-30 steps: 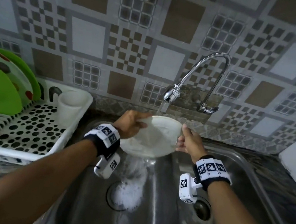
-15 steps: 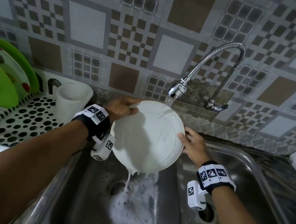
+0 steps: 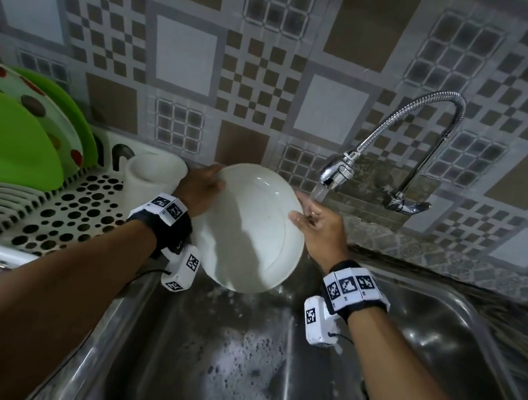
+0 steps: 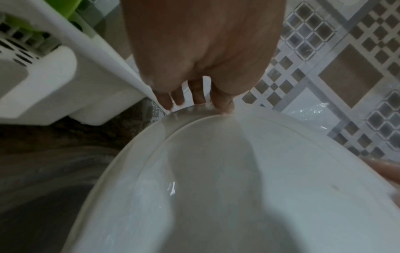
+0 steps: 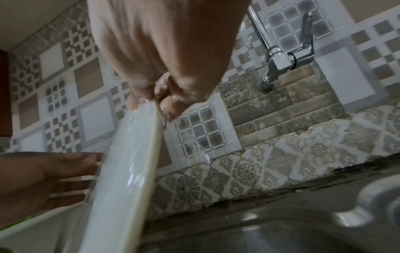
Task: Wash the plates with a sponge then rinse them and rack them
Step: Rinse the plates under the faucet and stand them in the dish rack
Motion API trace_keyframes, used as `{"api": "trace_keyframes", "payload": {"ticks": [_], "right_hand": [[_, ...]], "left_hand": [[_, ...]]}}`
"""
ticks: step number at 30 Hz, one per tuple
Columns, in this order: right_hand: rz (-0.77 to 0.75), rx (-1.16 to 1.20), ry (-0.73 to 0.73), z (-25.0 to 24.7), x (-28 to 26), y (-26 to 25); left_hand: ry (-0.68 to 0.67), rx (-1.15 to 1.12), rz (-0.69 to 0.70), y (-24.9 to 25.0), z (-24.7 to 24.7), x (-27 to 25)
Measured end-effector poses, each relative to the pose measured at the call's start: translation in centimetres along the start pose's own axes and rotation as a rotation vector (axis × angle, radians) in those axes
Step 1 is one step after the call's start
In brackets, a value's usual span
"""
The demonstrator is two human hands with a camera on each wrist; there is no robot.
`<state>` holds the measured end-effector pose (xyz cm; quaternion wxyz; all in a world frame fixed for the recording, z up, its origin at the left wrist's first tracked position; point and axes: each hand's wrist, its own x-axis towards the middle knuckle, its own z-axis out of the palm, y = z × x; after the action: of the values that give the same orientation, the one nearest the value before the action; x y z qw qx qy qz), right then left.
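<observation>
The white plate point(image 3: 251, 229) is wet and held tilted on edge above the sink point(image 3: 439, 348), to the left of the running tap point(image 3: 336, 171), so the main risk, as I judge it, is a slip: a slick rim could slide out of either hold and the plate would drop onto the steel basin and chip or break. Swinging it left toward the rack point(image 3: 55, 218) could also knock the white cup point(image 3: 152, 175) or the green plates point(image 3: 6, 135) already standing there. The water falls past the plate's right edge onto the right hand, so it may splash onto the counter point(image 3: 454, 257).

The left hand point(image 3: 200, 191) grips the plate's upper left rim, with its fingers point(image 4: 195, 94) curled over the edge onto the far side. The right hand point(image 3: 319, 226) pinches the right rim, its wet fingers point(image 5: 166, 104) closed on the edge with the thumb on one face and fingertips on the other. Both holds are clamped on the plate; neither hand has fingers spread free.
</observation>
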<state>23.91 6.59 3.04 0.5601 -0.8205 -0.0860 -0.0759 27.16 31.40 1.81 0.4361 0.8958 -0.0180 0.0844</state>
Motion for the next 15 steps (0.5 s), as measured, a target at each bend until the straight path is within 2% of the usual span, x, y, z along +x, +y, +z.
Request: {"api": "trace_keyframes", "payload": {"ticks": [3, 6, 8, 12, 15], "right_hand": [[-0.016, 0.060, 0.113, 0.1, 0.1, 0.2], [0.039, 0.053, 0.213, -1.3, -0.3, 0.9], [0.063, 0.026, 0.251, -2.9, -0.7, 1.6], [0.140, 0.071, 0.367, -5.5, -1.5, 3.6], [0.228, 0.141, 0.392, -6.8, -2.2, 4.5]], "left_hand": [[0.046, -0.014, 0.002, 0.3, 2.0, -0.8], [-0.095, -0.159, 0.084, 1.7, 3.9, -3.5], [-0.180, -0.120, 0.197, 2.8, 5.2, -5.6], [-0.348, 0.103, 0.485, 4.8, 8.3, -8.7], [-0.321, 0.263, 0.652, 5.4, 10.6, -9.5]]}}
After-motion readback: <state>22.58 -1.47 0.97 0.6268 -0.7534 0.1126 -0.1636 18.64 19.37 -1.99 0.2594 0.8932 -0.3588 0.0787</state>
